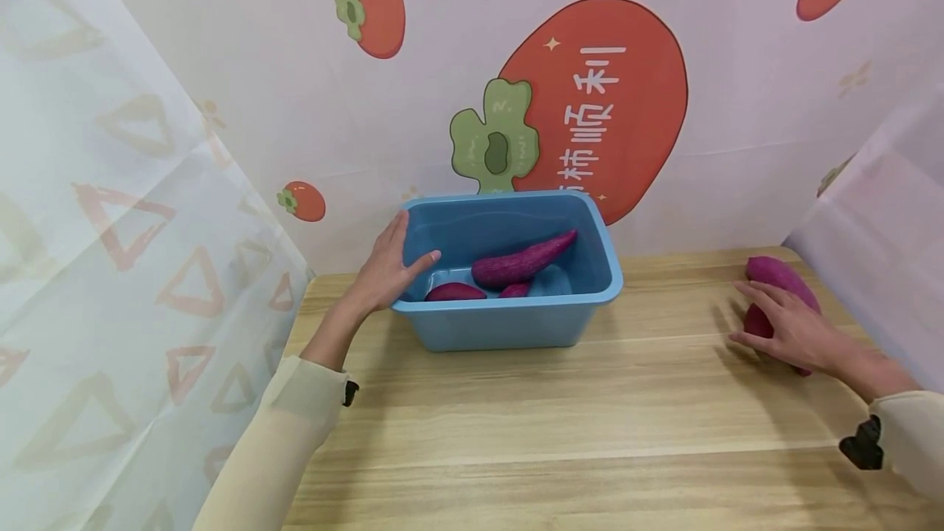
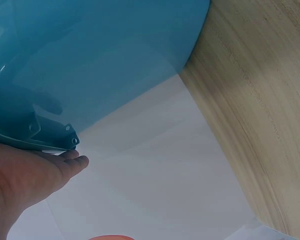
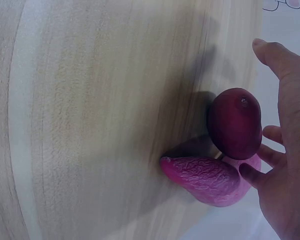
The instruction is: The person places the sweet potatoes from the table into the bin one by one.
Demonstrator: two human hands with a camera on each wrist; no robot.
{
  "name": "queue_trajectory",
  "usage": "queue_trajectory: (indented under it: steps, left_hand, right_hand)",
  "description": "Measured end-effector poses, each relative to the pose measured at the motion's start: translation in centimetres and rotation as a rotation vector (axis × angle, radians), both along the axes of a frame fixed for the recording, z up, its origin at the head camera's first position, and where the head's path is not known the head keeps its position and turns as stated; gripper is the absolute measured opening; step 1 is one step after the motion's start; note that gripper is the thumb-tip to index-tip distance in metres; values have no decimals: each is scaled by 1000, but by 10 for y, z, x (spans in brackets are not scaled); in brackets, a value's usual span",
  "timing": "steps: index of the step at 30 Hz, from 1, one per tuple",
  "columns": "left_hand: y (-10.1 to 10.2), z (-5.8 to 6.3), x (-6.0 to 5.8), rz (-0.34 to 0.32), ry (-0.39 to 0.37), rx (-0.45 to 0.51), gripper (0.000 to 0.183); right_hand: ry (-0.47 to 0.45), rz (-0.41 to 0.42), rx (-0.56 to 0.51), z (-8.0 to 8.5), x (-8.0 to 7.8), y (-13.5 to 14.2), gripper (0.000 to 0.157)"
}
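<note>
In the head view my left hand (image 1: 385, 267) rests along the left rim of a blue plastic bin (image 1: 509, 326). Its fingers lie straight and the thumb points over the inside. The left wrist view has the palm (image 2: 32, 172) against the rim from below. A long purple sweet potato (image 1: 519, 263) leans inside the bin, above two darker purple-red pieces partly hidden by the front wall. Far to the right, my right hand (image 1: 796, 330) hovers with spread fingers over a purple sweet potato (image 3: 205, 180) and a smooth dark red oval fruit (image 3: 236, 122), which lie against each other.
Light wood-grain table (image 1: 560, 433) under everything. Behind it hangs a pale sheet printed with tomatoes (image 1: 605, 97). A white sheet with triangle outlines (image 1: 125, 228) borders the left side, and another pale sheet (image 1: 892, 211) closes in the right, close to the right hand.
</note>
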State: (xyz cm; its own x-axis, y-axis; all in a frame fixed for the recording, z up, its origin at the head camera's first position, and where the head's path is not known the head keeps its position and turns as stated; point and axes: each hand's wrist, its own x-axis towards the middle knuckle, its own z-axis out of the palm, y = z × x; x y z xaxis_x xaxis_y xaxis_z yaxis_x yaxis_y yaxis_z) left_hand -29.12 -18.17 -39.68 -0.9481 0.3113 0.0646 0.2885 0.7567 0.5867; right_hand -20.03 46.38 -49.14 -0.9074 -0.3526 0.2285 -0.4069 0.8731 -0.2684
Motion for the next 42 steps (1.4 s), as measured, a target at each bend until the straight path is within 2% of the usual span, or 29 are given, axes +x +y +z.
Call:
queue_trajectory:
  steps: [10,24,33,42]
  left_hand:
    - [0,1,0,-1,0,4,103]
    - [1,1,0,-1,-7,6,102]
    - [0,0,0,4,-10,6,102]
    - [0,0,0,4,-13,9,103]
  right_hand:
    - [36,17,10,-8,-1,2,89]
    - [20,36,14,-8,2,1,88]
    - [111,118,45,-13,-4,11,105]
    - [113,158,70,-18,-5,19,119]
